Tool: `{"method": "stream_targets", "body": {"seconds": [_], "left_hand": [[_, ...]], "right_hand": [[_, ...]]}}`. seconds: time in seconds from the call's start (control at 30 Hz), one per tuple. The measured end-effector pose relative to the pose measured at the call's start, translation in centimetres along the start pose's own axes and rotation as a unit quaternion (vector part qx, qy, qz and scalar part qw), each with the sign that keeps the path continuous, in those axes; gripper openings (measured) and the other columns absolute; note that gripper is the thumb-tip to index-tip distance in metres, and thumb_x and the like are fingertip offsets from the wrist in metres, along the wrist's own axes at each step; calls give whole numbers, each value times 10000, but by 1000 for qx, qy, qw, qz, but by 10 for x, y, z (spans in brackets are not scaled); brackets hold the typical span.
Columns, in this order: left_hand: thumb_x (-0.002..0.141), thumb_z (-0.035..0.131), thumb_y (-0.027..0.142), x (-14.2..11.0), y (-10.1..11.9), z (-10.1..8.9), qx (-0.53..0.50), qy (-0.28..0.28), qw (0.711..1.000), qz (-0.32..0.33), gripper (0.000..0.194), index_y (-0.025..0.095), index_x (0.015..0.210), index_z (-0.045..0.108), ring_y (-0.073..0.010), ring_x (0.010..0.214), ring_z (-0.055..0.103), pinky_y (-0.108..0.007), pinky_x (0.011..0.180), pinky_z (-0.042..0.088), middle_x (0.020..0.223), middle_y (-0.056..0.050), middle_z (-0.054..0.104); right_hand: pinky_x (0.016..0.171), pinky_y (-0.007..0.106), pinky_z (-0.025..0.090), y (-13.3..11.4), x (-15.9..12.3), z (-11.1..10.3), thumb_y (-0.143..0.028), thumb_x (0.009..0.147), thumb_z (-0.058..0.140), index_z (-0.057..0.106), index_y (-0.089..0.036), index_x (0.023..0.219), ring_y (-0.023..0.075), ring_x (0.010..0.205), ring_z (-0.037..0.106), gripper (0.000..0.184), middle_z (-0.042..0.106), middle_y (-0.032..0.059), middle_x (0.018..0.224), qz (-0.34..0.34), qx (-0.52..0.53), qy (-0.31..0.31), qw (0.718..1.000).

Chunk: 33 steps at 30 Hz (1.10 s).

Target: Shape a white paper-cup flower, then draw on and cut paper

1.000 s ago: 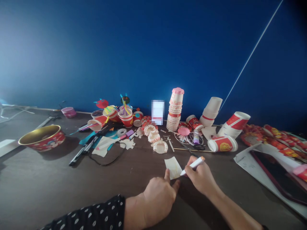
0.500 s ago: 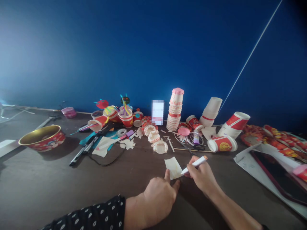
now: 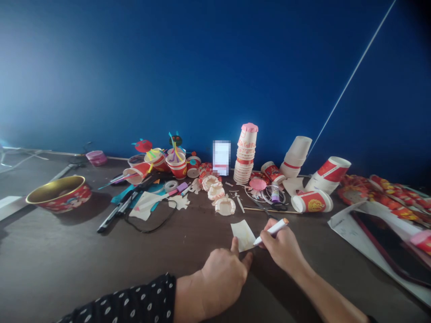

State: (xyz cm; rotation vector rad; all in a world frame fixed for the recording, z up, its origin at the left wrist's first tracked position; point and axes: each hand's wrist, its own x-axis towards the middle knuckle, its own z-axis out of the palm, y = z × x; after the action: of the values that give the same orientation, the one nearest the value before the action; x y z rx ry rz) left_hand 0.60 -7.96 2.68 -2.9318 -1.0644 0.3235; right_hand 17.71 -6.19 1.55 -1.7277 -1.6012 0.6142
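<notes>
A small piece of cream paper (image 3: 243,234) with faint yellow marks lies flat on the dark table. My left hand (image 3: 225,273) rests at its near edge, one fingertip on the paper and another finger stretched out at the lower corner; the remaining fingers curl under. My right hand (image 3: 286,249) grips a white marker (image 3: 271,233) with an orange end pointing up and right. The marker is tilted, its tip at the paper's right edge. Just beyond the right hand lie scissors (image 3: 264,208), their handles partly hidden by that hand.
Stacked paper cups (image 3: 244,161), a tipped red cup (image 3: 312,202), a glue stick (image 3: 275,193) and cut cup rings (image 3: 225,207) stand or lie beyond my hands. A gold-rimmed bowl (image 3: 60,195) and pens (image 3: 116,215) are leftward. At right, a phone (image 3: 390,242) lies on white paper.
The marker and my right hand have shifted very slightly left. My left hand and the paper look unmoved.
</notes>
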Motion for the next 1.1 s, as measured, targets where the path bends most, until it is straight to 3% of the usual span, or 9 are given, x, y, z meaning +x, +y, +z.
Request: {"method": "stream_targets", "body": {"seconds": [0.5,0.7,1.1], "left_hand": [[810,378,219,0,0,-3,-2,-5,1000,6,490,179,1297,334,-257,673,634,-288,480,443,1211,-314,397],[816,377,226,0,0,-2,0,-2,1000,7,488,191,1300,326,-252,689,634,-280,487,444,1211,-303,409],[824,376,236,-1,-1,2,5,5,1000,10,481,189,1300,324,-228,674,627,-249,477,410,1211,-289,422]], "right_hand": [[478,218,346,-2,-1,-2,-253,666,433,409,-213,525,119,467,481,148,482,-47,445,-23,-20,11,999],[469,210,361,2,0,0,-241,677,429,408,-212,532,116,449,498,149,491,-52,428,0,56,4,998],[466,218,347,-1,-1,-2,-247,661,438,401,-216,519,117,455,477,150,471,-50,440,-29,-16,19,999]]}}
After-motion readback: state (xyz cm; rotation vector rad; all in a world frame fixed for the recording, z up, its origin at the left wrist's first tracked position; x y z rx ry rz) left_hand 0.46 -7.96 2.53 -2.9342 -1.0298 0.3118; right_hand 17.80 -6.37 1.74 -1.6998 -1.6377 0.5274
